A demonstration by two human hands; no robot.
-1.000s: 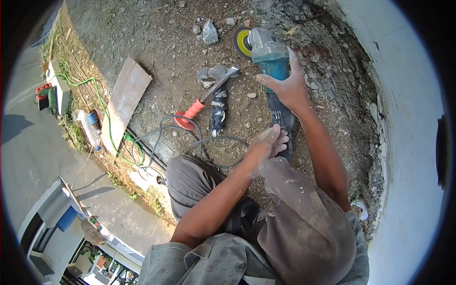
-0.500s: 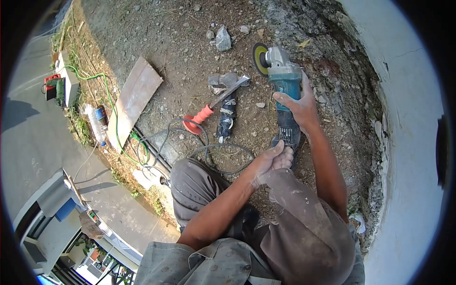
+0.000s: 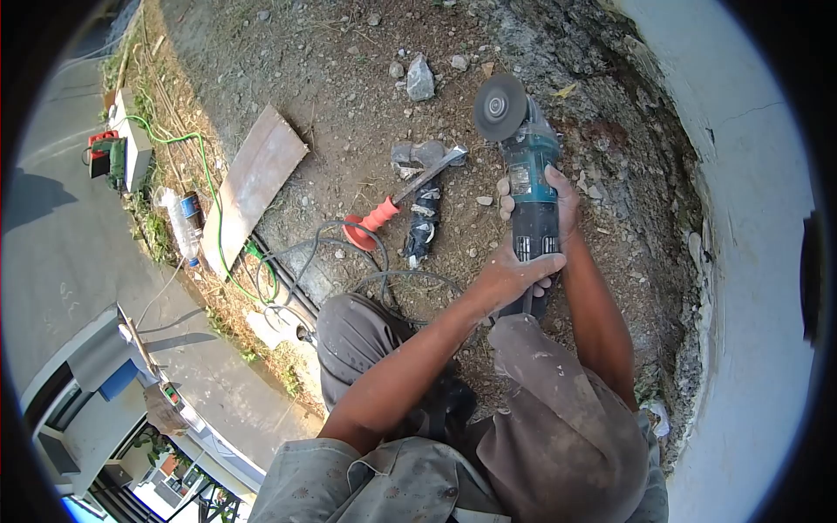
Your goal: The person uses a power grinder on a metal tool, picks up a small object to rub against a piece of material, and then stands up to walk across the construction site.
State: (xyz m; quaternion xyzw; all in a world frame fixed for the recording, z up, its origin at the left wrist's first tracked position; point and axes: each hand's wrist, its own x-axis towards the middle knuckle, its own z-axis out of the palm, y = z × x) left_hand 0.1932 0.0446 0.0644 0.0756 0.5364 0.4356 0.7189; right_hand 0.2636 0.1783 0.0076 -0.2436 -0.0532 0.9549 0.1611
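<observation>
A teal and black angle grinder [image 3: 531, 179] is held over the ground in both hands, its grey disc [image 3: 500, 106] turned flat towards me at the far end. My right hand [image 3: 565, 207] supports the grinder's body from below, thumb on the right side and fingertips showing on the left. Around the black rear end wraps my left hand [image 3: 516, 277], its thumb across the top. To the left lies a chisel [image 3: 404, 193] with an orange grip and hand guard, resting across a hammer [image 3: 422, 218] whose handle is wrapped in black tape.
A grey stone [image 3: 420, 78] lies ahead on gravelly soil. Leftward are a board [image 3: 257, 179], a green cord [image 3: 207, 174], a plastic bottle [image 3: 177, 228] and a looping dark cable [image 3: 301, 248]. A white wall [image 3: 750, 218] rises on the right, and a paved road [image 3: 70, 253] runs along the left.
The grinder has been rolled over, so its disc's grey face shows instead of the yellowish side. My left hand has closed around the rear end, and my right hand has shifted underneath the body.
</observation>
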